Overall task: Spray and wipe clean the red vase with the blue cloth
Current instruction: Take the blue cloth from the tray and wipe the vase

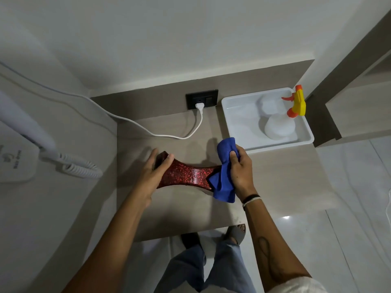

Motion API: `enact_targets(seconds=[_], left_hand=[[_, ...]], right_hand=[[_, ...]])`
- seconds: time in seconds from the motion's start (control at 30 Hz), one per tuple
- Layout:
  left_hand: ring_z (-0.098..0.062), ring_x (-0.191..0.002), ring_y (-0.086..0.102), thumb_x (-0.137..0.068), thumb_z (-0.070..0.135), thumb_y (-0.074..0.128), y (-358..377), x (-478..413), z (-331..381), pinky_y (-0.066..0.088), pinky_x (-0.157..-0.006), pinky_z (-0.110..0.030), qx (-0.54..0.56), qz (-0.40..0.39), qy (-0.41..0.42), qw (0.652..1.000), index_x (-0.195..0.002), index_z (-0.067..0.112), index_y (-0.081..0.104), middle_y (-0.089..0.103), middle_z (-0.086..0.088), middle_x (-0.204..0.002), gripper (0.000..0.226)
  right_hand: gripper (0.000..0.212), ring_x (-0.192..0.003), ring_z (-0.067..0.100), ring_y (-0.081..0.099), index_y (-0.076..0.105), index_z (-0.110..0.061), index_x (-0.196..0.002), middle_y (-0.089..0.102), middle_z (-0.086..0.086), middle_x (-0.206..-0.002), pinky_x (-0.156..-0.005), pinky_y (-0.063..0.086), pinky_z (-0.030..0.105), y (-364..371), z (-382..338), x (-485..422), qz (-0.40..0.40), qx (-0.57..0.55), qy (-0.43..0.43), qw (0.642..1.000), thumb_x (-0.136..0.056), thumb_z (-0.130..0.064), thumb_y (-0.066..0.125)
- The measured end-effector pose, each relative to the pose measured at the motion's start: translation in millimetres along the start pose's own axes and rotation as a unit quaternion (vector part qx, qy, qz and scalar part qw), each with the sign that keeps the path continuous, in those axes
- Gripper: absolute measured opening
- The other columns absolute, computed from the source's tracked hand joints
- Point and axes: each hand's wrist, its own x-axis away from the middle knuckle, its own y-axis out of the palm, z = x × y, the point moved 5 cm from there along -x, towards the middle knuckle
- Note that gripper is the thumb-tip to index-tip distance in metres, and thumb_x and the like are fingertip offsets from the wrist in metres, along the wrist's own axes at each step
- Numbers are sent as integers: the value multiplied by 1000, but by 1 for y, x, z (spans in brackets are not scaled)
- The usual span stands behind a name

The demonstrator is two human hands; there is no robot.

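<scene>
The red speckled vase [186, 174] lies on its side on the beige counter [275, 178], narrow in the middle and flared at both ends. My left hand [153, 173] grips its left end, thumb over the rim. My right hand [240, 171] is closed on the blue cloth [225, 172], which is pressed against the vase's right end and hangs down over it. The white spray bottle [279, 125] with a yellow and orange trigger head stands in the white tray [234, 115] at the back right, untouched.
A black wall socket [208, 99] holds a white plug, and its cable [160, 135] trails left across the counter's back. A wall-mounted white hair dryer [25, 132] with a coiled cord hangs at the left. My feet and the glossy floor show beyond the counter's near edge.
</scene>
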Motion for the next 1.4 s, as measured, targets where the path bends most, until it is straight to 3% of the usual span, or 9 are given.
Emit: enact_targets(seconds=[0.13, 0.27, 0.43, 0.53, 0.67, 0.83, 1.03, 1.23, 1.4], left_hand=[[-7, -120, 66, -67, 97, 64, 10, 8, -6, 54, -87, -34, -52, 12, -21, 998, -104, 86, 56, 67, 12, -141, 39], [-18, -125, 67, -66, 93, 69, 11, 12, -9, 58, -78, -32, -23, 11, -14, 1000, -136, 56, 58, 65, 7, -143, 79], [-16, -140, 55, -40, 70, 102, 7, 13, -7, 53, -113, -45, -131, -97, 100, 982, -133, 76, 43, 46, 7, -156, 110], [-15, -147, 46, -49, 60, 101, 14, 13, 1, 46, -117, -40, -237, -82, 211, 945, -154, 54, 34, 39, 13, -159, 125], [-12, -129, 58, -54, 44, 92, 19, 15, 11, 55, -106, -38, -243, -32, 275, 930, -151, 40, 41, 52, 19, -139, 110], [-19, -127, 65, -53, 44, 85, 18, 12, 19, 54, -109, -38, -217, -28, 293, 931, -146, 15, 59, 64, 4, -139, 101], [-21, -122, 60, -52, 32, 93, 18, 23, 24, 55, -103, -41, -264, -16, 293, 919, -150, 25, 51, 57, 8, -134, 107], [-26, -133, 61, -51, 26, 92, 17, 18, 26, 52, -112, -45, -248, -13, 277, 928, -156, 12, 51, 60, -5, -147, 113], [-12, -126, 57, -54, 22, 101, 4, 20, 16, 49, -103, -19, -276, -12, 274, 921, -157, 21, 48, 54, 10, -142, 116]], right_hand=[[39, -128, 16, 65, 56, -7, -153, 68, 6, -145, -112, 47, 22, -4, -11, 19, 77, 61, -105, 990, -115, -12, 45], [36, -121, 26, 65, 62, -5, -146, 70, 8, -138, -110, 50, 37, 12, -4, 40, 60, 136, -173, 974, -113, -8, 46], [34, -116, 37, 66, 66, -1, -138, 73, 13, -130, -105, 50, 57, 11, 5, 34, 68, 155, -174, 970, -110, 3, 47], [37, -128, 36, 64, 61, -4, -147, 69, 11, -142, -113, 49, 56, 11, 3, 29, 59, 136, -154, 977, -113, -4, 47], [38, -132, 30, 60, 59, -8, -149, 66, 7, -146, -114, 47, 51, 21, -4, 43, 41, 117, -167, 978, -113, -5, 48], [54, -133, 14, 49, 44, -34, -162, 50, -11, -162, -121, 39, 25, 72, -21, 97, -47, 178, -369, 911, -113, -13, 49], [62, -137, 26, 47, 54, -15, -158, 45, -3, -167, -123, 42, 44, 9, 22, 46, 20, 260, -133, 956, -101, 10, 53], [59, -133, 5, 42, 44, -28, -163, 50, 4, -158, -121, 37, 18, 74, -20, 98, -58, 156, -324, 931, -107, -10, 48], [55, -144, 25, 48, 57, -14, -154, 49, 3, -163, -125, 39, 38, 22, 12, 53, -10, 244, -180, 953, -103, 5, 56]])
